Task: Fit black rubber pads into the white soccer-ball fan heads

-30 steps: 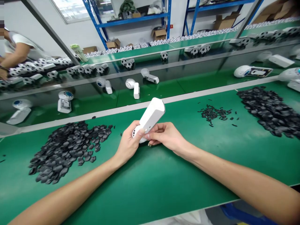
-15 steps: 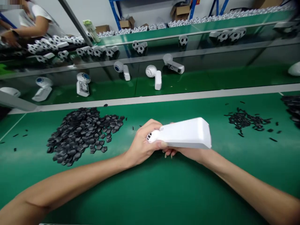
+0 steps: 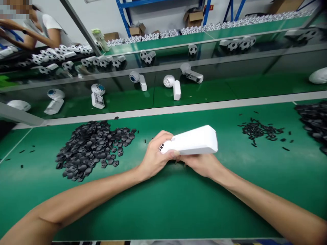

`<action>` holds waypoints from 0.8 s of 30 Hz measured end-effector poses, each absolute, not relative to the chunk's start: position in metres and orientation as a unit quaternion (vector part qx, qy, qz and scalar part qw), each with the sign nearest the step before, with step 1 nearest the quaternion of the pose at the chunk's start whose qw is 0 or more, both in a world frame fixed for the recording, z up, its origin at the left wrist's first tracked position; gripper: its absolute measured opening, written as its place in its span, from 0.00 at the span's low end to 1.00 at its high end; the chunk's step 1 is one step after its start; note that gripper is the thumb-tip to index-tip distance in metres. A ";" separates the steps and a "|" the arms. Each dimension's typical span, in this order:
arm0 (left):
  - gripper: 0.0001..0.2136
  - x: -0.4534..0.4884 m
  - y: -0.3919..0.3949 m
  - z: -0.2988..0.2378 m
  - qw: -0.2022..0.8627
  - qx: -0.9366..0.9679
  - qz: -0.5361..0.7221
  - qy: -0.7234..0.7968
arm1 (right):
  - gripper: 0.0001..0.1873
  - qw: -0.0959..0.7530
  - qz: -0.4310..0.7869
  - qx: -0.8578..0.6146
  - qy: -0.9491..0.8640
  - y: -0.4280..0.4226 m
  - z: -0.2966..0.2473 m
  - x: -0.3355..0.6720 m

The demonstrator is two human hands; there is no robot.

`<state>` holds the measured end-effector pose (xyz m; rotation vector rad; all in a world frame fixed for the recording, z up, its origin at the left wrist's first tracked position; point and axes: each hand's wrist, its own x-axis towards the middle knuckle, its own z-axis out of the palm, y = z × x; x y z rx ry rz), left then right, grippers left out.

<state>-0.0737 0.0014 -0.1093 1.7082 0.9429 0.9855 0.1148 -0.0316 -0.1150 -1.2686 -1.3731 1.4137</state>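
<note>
Well, through the head camera I can find no readable writing on the white plastic housing, and the small red sign on the blue shelving rack is too small for me to make out. The housing lies crosswise over the green bench, its slotted end in the left hand, which is closed around it. The right hand grips it from below, near the middle of its body, with the far end sticking out past that hand. Left of the hands sits a heap of black hexagonal pieces; to the right lie scattered black strips. Beyond the bench stand white units with round heads, and a co-worker's arm reaches in at upper left.
</note>
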 end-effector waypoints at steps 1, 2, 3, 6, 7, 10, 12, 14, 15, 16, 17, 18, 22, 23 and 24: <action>0.35 -0.073 0.002 -0.109 0.462 0.687 0.404 0.389 | 0.20 0.398 0.536 -0.505 -0.547 -0.032 -0.115 0.113; 0.36 -0.072 0.003 -0.110 0.473 0.673 0.407 0.396 | 0.20 0.398 0.520 -0.513 -0.555 -0.031 -0.115 0.110; 0.36 -0.072 0.004 -0.110 0.491 0.656 0.409 0.402 | 0.21 0.394 0.513 -0.518 -0.560 -0.030 -0.115 0.108; 0.37 -0.069 0.008 -0.115 0.560 0.597 0.407 0.405 | 0.25 0.404 0.535 -0.481 -0.565 -0.021 -0.117 0.103; 0.37 -0.068 0.010 -0.116 0.582 0.577 0.408 0.403 | 0.26 0.417 0.547 -0.456 -0.565 -0.017 -0.117 0.102; 0.39 -0.068 0.013 -0.115 0.630 0.518 0.418 0.400 | 0.25 0.442 0.570 -0.408 -0.560 -0.011 -0.119 0.103; 0.40 -0.068 0.015 -0.113 0.651 0.496 0.417 0.396 | 0.24 0.452 0.571 -0.409 -0.550 -0.010 -0.120 0.105; 0.40 -0.070 0.018 -0.111 0.669 0.481 0.411 0.390 | 0.26 0.463 0.564 -0.417 -0.542 -0.009 -0.122 0.108; 0.41 -0.070 0.019 -0.111 0.678 0.471 0.409 0.388 | 0.28 0.468 0.560 -0.420 -0.539 -0.008 -0.122 0.109; 0.41 -0.071 0.019 -0.110 0.684 0.463 0.409 0.389 | 0.30 0.474 0.557 -0.424 -0.534 -0.007 -0.123 0.109; 0.41 -0.071 0.020 -0.110 0.687 0.456 0.409 0.390 | 0.31 0.480 0.554 -0.428 -0.529 -0.006 -0.123 0.110; 0.40 -0.071 0.020 -0.109 0.688 0.451 0.410 0.393 | 0.32 0.485 0.551 -0.431 -0.524 -0.004 -0.124 0.111; 0.33 -0.071 0.015 -0.104 0.677 0.451 0.413 0.409 | 0.33 0.499 0.540 -0.438 -0.517 0.001 -0.126 0.113; 0.33 -0.071 0.015 -0.103 0.673 0.451 0.416 0.413 | 0.34 0.502 0.537 -0.439 -0.517 0.001 -0.126 0.114; 0.32 -0.072 0.016 -0.101 0.667 0.451 0.420 0.419 | 0.34 0.504 0.534 -0.440 -0.517 0.002 -0.127 0.114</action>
